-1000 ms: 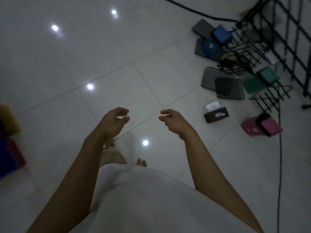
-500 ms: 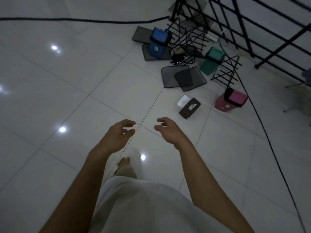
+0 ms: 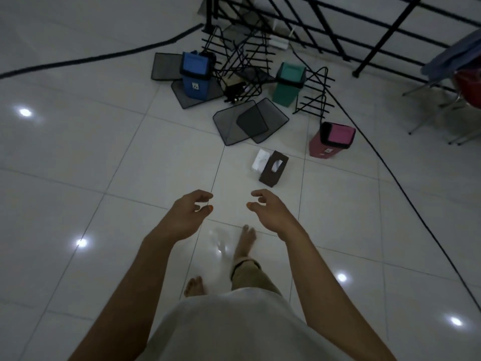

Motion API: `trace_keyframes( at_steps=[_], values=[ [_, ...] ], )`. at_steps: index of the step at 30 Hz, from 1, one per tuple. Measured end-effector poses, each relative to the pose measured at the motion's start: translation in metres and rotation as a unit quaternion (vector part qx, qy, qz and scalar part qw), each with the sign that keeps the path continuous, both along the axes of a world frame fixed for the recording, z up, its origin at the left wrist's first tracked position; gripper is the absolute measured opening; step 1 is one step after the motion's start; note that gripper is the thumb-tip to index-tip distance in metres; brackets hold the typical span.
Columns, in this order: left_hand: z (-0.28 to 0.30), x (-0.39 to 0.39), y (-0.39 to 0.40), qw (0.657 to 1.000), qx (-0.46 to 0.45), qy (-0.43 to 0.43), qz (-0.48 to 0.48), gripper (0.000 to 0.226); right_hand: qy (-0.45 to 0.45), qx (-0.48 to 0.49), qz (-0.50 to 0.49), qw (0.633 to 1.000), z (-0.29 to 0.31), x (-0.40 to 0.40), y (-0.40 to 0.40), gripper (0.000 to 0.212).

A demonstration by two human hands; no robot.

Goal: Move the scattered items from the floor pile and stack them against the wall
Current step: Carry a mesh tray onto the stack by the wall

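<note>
The left hand and the right hand are both held out over the white tiled floor, apart from each other. Their fingers are loosely curled and they hold nothing.

The landmark here is the brown tissue box, which lies on the floor just beyond the right hand. A white packet touches its left side. Beyond the box, two dark mesh trays lie flat, and one overlaps the other. To the right of the box stands a small pink bin with a black rim and a small label on its front. Farther behind the box, a green bin stands upright, with a black wire rack just beside it on the right. To the far left behind the box, a blue bin stands on another mesh tray, and one more tray lies to its left. A bigger tangle of black wire racks is between the blue bin and the green bin. All these things are near a black metal railing. A black cable runs along the floor on the right of the box.
</note>
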State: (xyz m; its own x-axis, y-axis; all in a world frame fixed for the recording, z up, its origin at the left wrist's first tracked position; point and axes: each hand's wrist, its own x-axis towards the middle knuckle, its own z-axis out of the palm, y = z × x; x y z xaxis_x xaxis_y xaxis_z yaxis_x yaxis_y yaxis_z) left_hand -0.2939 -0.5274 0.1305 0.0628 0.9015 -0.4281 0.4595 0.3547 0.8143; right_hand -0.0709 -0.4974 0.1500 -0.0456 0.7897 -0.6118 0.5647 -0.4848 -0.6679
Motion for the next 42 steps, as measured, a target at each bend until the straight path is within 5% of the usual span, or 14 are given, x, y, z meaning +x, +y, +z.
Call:
trace_keyframes(
  at_steps=[17, 30, 42],
  values=[
    [-0.012, 0.071, 0.222, 1.000, -0.008, 0.013, -0.016, 0.030, -0.024, 0.002, 0.013, 1.000, -0.019, 0.066, 0.247, 0.044],
    [-0.054, 0.001, 0.418, 0.992, -0.050, 0.049, -0.106, 0.031, -0.031, -0.035, -0.018, 0.999, -0.062, 0.003, 0.395, 0.044],
    [-0.189, 0.002, 0.548, 0.966, -0.054, 0.088, -0.236, 0.035, -0.077, -0.022, 0.041, 0.996, -0.190, 0.009, 0.481, 0.044]
  ],
)
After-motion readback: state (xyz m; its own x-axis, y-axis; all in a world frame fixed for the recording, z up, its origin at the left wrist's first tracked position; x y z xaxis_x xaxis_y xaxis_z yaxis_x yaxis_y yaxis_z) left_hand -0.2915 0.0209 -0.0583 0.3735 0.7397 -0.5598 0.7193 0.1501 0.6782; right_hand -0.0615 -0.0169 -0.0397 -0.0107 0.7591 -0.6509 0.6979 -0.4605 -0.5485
